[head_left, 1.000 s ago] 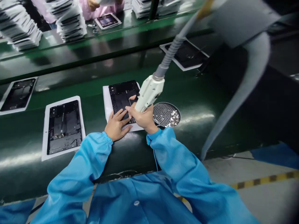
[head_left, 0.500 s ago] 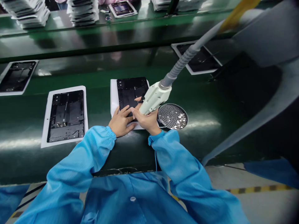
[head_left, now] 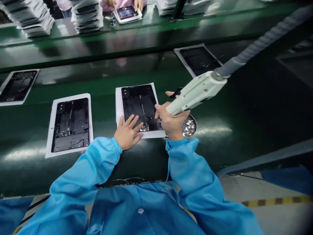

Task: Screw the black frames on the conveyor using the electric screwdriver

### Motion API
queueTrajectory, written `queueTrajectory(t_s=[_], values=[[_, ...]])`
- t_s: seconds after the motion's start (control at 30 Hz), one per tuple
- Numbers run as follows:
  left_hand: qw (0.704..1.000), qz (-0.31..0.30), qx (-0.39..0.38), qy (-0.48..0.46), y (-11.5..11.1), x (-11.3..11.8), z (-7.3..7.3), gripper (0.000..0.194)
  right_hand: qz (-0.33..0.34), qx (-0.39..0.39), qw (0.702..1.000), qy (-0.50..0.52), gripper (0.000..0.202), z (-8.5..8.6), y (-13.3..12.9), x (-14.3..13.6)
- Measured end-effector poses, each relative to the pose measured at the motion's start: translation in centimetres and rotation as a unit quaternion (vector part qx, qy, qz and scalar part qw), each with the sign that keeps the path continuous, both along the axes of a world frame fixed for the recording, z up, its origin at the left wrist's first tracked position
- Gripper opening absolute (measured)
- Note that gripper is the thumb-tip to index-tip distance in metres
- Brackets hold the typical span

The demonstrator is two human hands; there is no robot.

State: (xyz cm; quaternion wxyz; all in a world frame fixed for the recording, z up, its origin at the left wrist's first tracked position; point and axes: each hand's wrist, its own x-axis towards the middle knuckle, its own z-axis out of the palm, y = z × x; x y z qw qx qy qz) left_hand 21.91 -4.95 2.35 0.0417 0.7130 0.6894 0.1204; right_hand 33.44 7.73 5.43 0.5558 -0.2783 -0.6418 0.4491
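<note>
My right hand (head_left: 172,121) is wrapped round a pale green tool that looks like a suction-fed electric screwdriver (head_left: 195,93). A thick grey hose (head_left: 266,40) runs from its back end to the upper right. The tool's tip is hidden by my hand, near the right edge of a black tablet housing (head_left: 137,104). That housing lies on a white foam sheet (head_left: 118,101). Fingers spread, my left hand (head_left: 128,133) rests flat on its lower left corner. Behind my right wrist, partly covered, stands a round perforated dish (head_left: 192,125) holding many small shiny screws.
Another tablet housing (head_left: 70,124) lies on foam to the left, with one more (head_left: 18,85) at the far left. A further housing (head_left: 199,60) lies at the back right. Across the bench, a co-worker's hands (head_left: 138,5) touch a tablet (head_left: 127,13) beside foam stacks (head_left: 86,16).
My right hand has moved right with the screwdriver, off the housing's middle and over the screw dish's near side. My left hand stays on the housing. The co-worker's hands have come into view.
</note>
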Motion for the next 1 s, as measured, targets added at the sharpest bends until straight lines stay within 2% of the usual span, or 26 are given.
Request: queueTrajectory(t_s=[0.1, 0.17, 0.2, 0.27, 0.33, 0.37, 0.43, 0.5, 0.57, 0.67, 0.73, 0.83, 0.87, 0.93, 1.0], values=[[1.000, -0.012, 0.016, -0.016, -0.9, -0.4, 0.0, 0.042, -0.016, 0.000, 1.000, -0.023, 0.018, -0.1, 0.2, 0.3], [0.998, 0.004, 0.040, -0.051, -1.3, -1.7, 0.3, 0.036, -0.021, 0.000, 0.999, -0.026, 0.016, -0.1, 0.1, 0.3], [0.995, 0.043, 0.055, -0.068, -1.3, -2.6, 0.6, 0.034, -0.021, -0.001, 1.000, -0.022, 0.014, 0.0, 0.0, 0.3], [0.977, 0.182, 0.069, -0.090, -1.3, -4.4, 1.4, 0.034, -0.013, -0.008, 1.000, -0.009, 0.014, 0.2, -0.1, 0.3], [0.945, 0.313, 0.029, -0.090, -1.3, -5.6, 2.2, 0.036, -0.007, -0.014, 1.000, 0.000, 0.016, 0.3, -0.2, 0.2], [0.934, 0.347, -0.007, -0.087, -1.3, -5.9, 2.5, 0.037, -0.010, -0.014, 1.000, 0.000, 0.016, 0.3, -0.2, 0.2], [0.930, 0.347, -0.071, -0.098, -1.4, -5.8, 2.7, 0.037, -0.029, -0.005, 1.000, -0.008, 0.013, 0.2, -0.2, 0.2], [0.937, 0.305, -0.064, -0.157, -1.4, -5.3, 2.4, 0.039, -0.050, 0.009, 0.998, -0.021, 0.015, 0.1, -0.1, 0.2], [0.923, 0.282, 0.020, -0.260, -1.3, -5.2, 1.8, 0.038, -0.061, 0.022, 0.997, -0.029, 0.018, 0.0, 0.0, 0.3], [0.875, 0.306, 0.147, -0.344, -0.1, -6.5, 1.1, 0.029, -0.067, 0.034, 0.997, -0.028, 0.021, 0.1, 0.1, 0.4], [0.862, 0.329, 0.192, -0.335, 1.5, -8.2, 1.3, 0.025, -0.063, 0.033, 0.997, -0.031, 0.020, 0.2, 0.1, 0.4], [0.846, 0.346, 0.244, -0.325, 5.2, -11.5, 2.5, 0.011, -0.045, 0.015, 0.998, -0.048, 0.016, 0.3, 0.2, 0.3], [0.842, 0.351, 0.254, -0.320, 6.5, -12.7, 3.1, 0.015, -0.040, 0.012, 0.998, -0.051, 0.016, 0.4, 0.2, 0.2], [0.838, 0.366, 0.264, -0.306, 8.9, -15.3, 4.5, 0.035, -0.031, 0.019, 0.998, -0.043, 0.016, 0.4, 0.2, 0.0], [0.836, 0.387, 0.264, -0.286, 10.4, -18.1, 5.8, 0.052, -0.024, 0.030, 0.999, -0.032, 0.018, 0.5, 0.1, -0.1]])
